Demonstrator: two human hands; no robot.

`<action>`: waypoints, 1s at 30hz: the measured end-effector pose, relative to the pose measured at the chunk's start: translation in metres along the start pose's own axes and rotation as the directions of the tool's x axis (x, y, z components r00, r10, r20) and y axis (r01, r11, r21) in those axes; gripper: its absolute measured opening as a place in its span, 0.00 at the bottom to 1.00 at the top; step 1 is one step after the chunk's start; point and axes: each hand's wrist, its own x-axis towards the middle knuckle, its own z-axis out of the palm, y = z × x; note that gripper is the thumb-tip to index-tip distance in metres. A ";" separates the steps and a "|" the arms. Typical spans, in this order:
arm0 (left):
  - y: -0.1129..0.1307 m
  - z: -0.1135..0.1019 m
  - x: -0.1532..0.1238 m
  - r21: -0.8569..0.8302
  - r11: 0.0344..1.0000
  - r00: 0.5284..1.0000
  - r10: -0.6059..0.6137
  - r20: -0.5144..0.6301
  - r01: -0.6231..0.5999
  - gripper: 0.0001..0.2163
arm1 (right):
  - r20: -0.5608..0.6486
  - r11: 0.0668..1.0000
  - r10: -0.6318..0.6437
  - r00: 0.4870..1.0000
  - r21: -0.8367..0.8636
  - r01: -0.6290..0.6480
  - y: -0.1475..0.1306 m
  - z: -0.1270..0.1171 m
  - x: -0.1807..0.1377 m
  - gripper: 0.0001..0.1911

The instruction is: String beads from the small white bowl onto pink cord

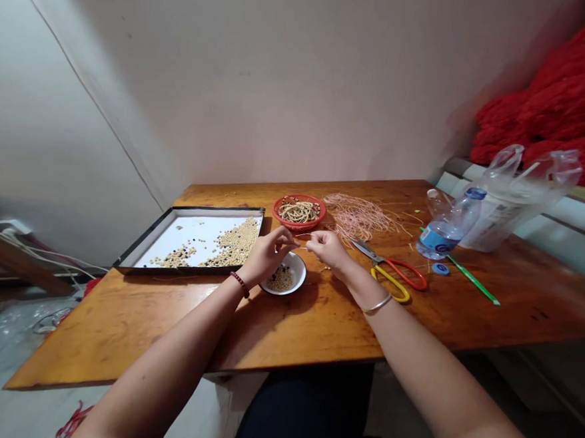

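Observation:
Over a small white bowl (297, 273), my left hand (271, 249) is closed in a pinch at the end of a thin pinkish cord (303, 235). To its right, my right hand (327, 248) is closed on the same cord, which spans the short gap between the two hands. Small beads (281, 279) in tan and dark colours lie in the bowl. Whether a bead sits between my left fingertips is too small to tell. Behind my hands stands a red basket (275, 212) with beaded strings (299, 210) in it.
A shallow black-edged tray (143, 247) of loose beads lies left. A heap of pink cords (355, 217) is at the back. Scissors (394, 269), a bottle (442, 233), its blue cap (440, 269), a green pen-like stick (476, 282) and a plastic bag (514, 201) are right.

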 end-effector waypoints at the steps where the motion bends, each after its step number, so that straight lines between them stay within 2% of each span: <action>1: 0.000 0.000 0.000 -0.003 1.000 1.000 -0.003 0.003 0.003 0.05 | 0.000 1.000 0.000 1.000 0.003 0.000 0.000 0.000 0.000 0.15; 13: -0.001 0.001 0.000 -0.059 0.998 1.000 -0.015 0.005 0.016 0.05 | 0.003 1.000 -0.007 1.000 -0.002 0.007 0.001 0.000 0.002 0.15; 20: -0.005 0.002 0.002 -0.235 0.969 0.997 -0.069 0.034 0.075 0.08 | 0.010 1.000 -0.029 1.000 0.011 0.029 0.001 -0.001 0.001 0.14; 30: -0.004 -0.001 0.002 -0.321 0.930 0.984 -0.164 0.075 0.180 0.10 | -0.003 0.996 -0.085 0.996 0.020 0.085 0.001 -0.001 0.002 0.15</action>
